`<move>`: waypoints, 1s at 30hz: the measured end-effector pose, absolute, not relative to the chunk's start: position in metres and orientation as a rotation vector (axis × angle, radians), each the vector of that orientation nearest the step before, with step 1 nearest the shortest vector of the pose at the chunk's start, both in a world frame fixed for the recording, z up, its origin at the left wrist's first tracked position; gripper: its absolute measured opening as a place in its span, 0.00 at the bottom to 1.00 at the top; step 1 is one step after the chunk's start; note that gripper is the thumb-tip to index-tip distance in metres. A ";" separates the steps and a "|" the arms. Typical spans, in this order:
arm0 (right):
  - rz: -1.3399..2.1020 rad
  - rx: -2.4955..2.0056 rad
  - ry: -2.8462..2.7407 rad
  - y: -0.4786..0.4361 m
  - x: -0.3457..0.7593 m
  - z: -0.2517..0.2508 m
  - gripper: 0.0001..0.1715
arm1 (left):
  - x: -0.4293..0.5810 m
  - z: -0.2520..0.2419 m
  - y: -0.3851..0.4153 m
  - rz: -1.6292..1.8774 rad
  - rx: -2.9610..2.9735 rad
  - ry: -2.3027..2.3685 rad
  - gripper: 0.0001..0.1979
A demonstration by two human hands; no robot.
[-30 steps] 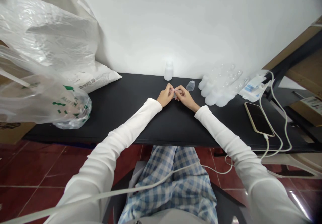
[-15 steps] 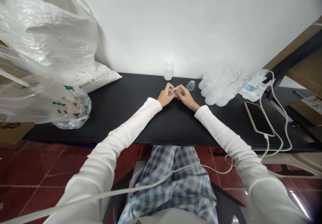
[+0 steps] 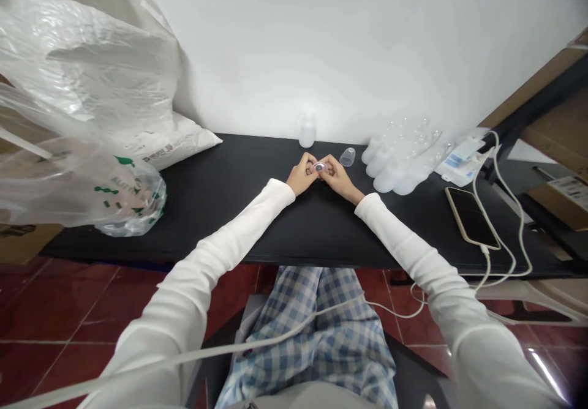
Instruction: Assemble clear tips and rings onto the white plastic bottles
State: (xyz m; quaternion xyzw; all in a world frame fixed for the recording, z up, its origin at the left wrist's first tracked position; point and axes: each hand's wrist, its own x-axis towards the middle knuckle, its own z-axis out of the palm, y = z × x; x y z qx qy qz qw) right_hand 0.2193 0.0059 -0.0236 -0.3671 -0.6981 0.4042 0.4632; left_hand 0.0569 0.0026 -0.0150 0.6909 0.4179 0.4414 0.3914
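Observation:
My left hand (image 3: pixel 303 175) and my right hand (image 3: pixel 337 176) meet over the middle of the black table (image 3: pixel 239 213). Both pinch a small clear round piece (image 3: pixel 318 166) between their fingertips. The fingers of each hand are curled in. A clear plastic cap (image 3: pixel 348 156) lies on the table just right of my right hand. A small white bottle (image 3: pixel 307 131) stands upright behind the hands, against the wall.
A heap of clear and white bottles (image 3: pixel 404 155) lies to the right. A phone (image 3: pixel 472 217) on a white cable (image 3: pixel 505 225) rests further right. Large plastic bags (image 3: pixel 78 121) fill the table's left end. A white packet (image 3: pixel 460 159) lies by the bottles.
The small clear piece now shows between my fingertips as a round shape; both hands stay in the same spot with only slight finger movement.

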 end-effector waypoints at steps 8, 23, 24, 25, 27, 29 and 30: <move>1.021 -0.929 -1.683 -0.002 0.219 -0.017 0.30 | 0.059 -0.017 0.008 1.108 1.612 1.014 0.09; 0.907 -1.003 -1.705 -0.004 0.217 -0.016 0.30 | 0.056 -0.017 0.004 1.122 1.772 1.062 0.07; 0.918 -1.002 -1.700 -0.005 0.217 -0.016 0.30 | 0.056 -0.017 0.004 1.101 1.746 1.040 0.07; 0.919 -0.999 -1.693 -0.006 0.216 -0.015 0.30 | 0.056 -0.017 0.004 1.087 1.728 1.015 0.07; 0.862 -1.004 -1.696 -0.008 0.216 -0.014 0.28 | 0.056 -0.017 0.004 1.079 1.739 0.980 0.08; 0.726 -1.034 -1.742 -0.011 0.216 -0.013 0.26 | 0.056 -0.018 0.003 1.091 1.811 0.985 0.08; 0.647 -1.055 -1.772 -0.011 0.216 -0.013 0.24 | 0.056 -0.018 0.003 1.100 1.850 0.998 0.08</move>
